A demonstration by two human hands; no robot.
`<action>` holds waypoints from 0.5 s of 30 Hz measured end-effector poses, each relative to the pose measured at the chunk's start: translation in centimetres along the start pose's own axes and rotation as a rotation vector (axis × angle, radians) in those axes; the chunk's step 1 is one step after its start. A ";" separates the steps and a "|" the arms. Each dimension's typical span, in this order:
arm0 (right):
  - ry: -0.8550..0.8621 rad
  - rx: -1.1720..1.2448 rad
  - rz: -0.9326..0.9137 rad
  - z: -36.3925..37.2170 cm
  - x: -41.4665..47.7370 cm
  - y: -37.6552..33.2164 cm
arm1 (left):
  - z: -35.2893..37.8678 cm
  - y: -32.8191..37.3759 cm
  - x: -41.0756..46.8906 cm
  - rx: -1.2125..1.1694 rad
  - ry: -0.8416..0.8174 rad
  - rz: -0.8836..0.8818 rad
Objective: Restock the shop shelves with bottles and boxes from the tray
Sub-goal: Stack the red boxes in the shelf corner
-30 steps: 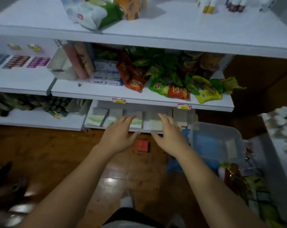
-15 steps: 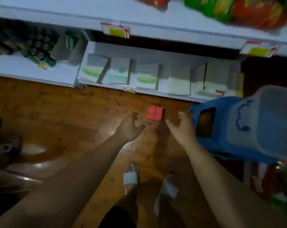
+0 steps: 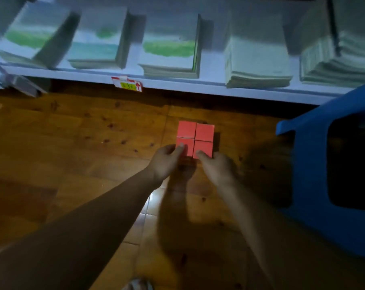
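To lift the block of four small coral-red cardboard boxes (image 3: 195,136) cleanly, both hands should probably squeeze in from opposite sides so the four rise as one and none slips out. The left hand (image 3: 167,162) and right hand (image 3: 217,166) meet at the block's near edge, each with curled fingers (image 3: 180,146) touching a near box. Whether they already pinch it I cannot tell.

The boxes sit packed two by two, flat tops up and seams tight, on the brown wooden plank floor (image 3: 93,132). They lie just in front of the white bottom shelf (image 3: 198,87), left of the blue plastic container (image 3: 311,164).
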State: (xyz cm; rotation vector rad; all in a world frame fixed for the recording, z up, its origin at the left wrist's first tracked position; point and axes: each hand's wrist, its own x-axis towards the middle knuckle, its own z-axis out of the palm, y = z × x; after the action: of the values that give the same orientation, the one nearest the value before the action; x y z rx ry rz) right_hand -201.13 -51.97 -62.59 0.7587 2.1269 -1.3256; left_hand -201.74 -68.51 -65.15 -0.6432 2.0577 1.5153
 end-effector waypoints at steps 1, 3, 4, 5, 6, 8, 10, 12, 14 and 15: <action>0.003 0.022 -0.019 0.8 -0.4 0.3 | 0.4 -0.4 -0.2 -0.007 0.002 0.021; 0.026 0.048 -0.032 1.6 -1.2 0.8 | 1.1 -0.7 -1.2 -0.022 0.017 0.062; 0.042 0.053 -0.032 1.8 -1.7 1.1 | 1.2 -0.6 -1.8 -0.032 0.031 0.074; 0.060 0.060 -0.037 1.7 -2.3 1.1 | 1.0 -0.5 -2.6 -0.030 0.039 0.085; 0.077 0.060 -0.046 1.4 -3.0 0.9 | 0.7 -0.1 -3.3 -0.031 0.038 0.093; 0.112 0.042 -0.091 0.3 -4.7 0.2 | -0.1 1.0 -5.2 -0.011 0.009 0.114; 0.113 0.022 -0.146 -1.3 -6.9 -1.2 | -1.0 3.0 -7.7 0.043 -0.018 0.169; 0.120 0.025 -0.201 -3.1 -9.4 -3.1 | -2.0 6.0 -10.9 0.102 -0.010 0.253; 0.168 0.031 -0.277 -5.0 -12.2 -6.1 | -2.9 10.0 -14.4 0.145 0.049 0.349; 0.212 0.036 -0.328 -6.0 -13.7 -7.9 | -3.4 12.3 -16.3 0.173 0.086 0.403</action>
State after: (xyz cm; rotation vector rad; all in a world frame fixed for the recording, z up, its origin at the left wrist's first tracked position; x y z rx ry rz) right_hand -197.68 -51.88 -46.06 0.6045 2.4840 -1.5095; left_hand -197.52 -67.20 -44.96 -0.2381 2.4613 1.5127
